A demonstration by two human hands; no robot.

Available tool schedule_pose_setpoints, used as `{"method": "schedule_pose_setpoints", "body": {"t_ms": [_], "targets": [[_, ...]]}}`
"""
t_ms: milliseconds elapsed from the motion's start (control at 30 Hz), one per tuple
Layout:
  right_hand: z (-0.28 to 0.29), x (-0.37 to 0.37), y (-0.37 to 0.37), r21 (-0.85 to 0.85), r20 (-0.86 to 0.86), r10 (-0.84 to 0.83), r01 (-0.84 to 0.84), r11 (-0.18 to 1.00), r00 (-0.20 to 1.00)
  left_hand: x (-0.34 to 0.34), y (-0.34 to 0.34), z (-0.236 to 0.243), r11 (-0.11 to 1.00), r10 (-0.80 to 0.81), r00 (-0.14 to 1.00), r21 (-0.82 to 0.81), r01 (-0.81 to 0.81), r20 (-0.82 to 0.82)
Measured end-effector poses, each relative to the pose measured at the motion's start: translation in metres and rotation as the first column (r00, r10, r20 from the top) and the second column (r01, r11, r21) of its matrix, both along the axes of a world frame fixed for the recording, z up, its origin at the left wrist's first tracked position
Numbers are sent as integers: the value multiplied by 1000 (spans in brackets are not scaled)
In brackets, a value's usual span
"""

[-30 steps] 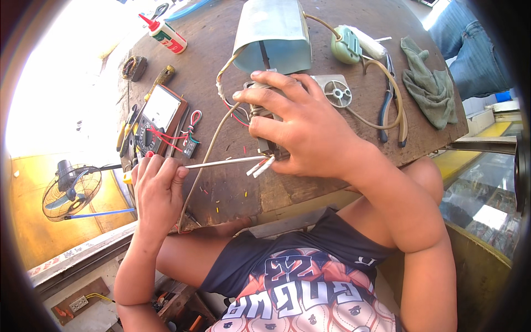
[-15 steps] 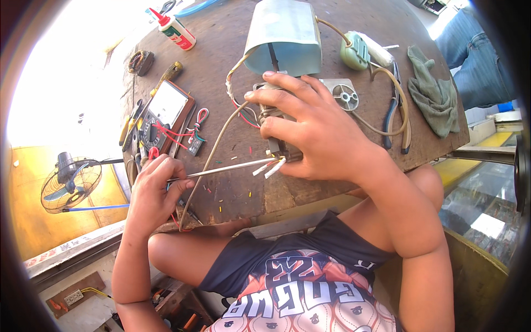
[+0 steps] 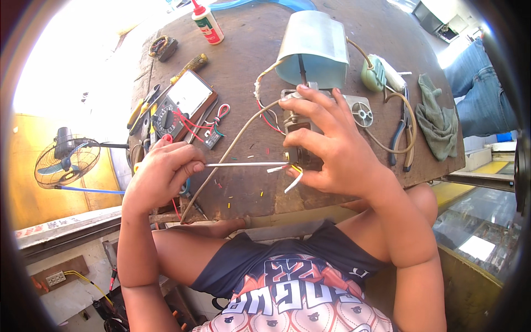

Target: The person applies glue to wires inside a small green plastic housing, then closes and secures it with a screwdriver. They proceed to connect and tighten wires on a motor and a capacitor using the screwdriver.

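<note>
My right hand (image 3: 334, 144) is wrapped around a small electric motor (image 3: 301, 149), holding it on the wooden table. Short wires (image 3: 297, 174) in white and yellow stick out of the motor's near end, by my thumb. My left hand (image 3: 163, 174) is closed on a long thin metal rod (image 3: 243, 164) that looks like a screwdriver shaft; its rear end is hidden in my fingers. The rod's far tip reaches the motor beside those wires. Behind the motor, a dark shaft runs into a pale blue housing (image 3: 312, 47).
Left on the table (image 3: 243, 191) lie a multimeter (image 3: 180, 108), pliers (image 3: 141, 110) and a glue bottle (image 3: 208, 25). A tan cable (image 3: 224, 152) crosses under the rod. Right are a green switch box (image 3: 374, 74), blue-handled pliers (image 3: 395, 130) and a rag (image 3: 437, 119). Someone's jeans (image 3: 484, 86) show beyond.
The view has shifted, so the table items sit further right and lower. The rod now lies nearly level rather than slanting. Both hands keep their holds, and the white-sleeved wires have spread apart.
</note>
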State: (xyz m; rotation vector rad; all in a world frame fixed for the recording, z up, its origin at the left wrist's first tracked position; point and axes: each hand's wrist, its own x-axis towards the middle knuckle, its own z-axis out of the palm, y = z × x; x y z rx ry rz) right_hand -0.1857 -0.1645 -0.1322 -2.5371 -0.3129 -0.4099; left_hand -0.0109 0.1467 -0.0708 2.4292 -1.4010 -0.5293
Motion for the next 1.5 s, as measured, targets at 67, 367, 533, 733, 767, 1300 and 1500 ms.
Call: {"method": "schedule_pose_setpoints", "body": {"t_ms": [67,367,533,733,767,1300,1500], "targets": [[1,1,5,-38,24,1,0,999,1000,6,11,0,999,25,999,-30,-23,46],[31,34,20,-286,113,72,-37,958,991,32,37,-18,846,492,866,-186,-500,-90],[49,89,34,-477,-319,80,-233,848,944,14,10,-40,896,428,900,-168,-410,82],[45,129,44,-647,-403,-143,-171,743,904,-10,-17,-45,867,481,877,-137,-478,-19],[41,127,45,-651,-398,-169,-148,744,902,-10,-21,-45,870,482,876,-111,-480,-10],[30,-28,107,492,-77,-118,141,859,990,-54,-17,5,875,211,603,-126,-467,-769],[-9,-51,105,600,-101,-152,182,779,983,-64,-33,-19,892,171,548,-107,-439,-819]]}}
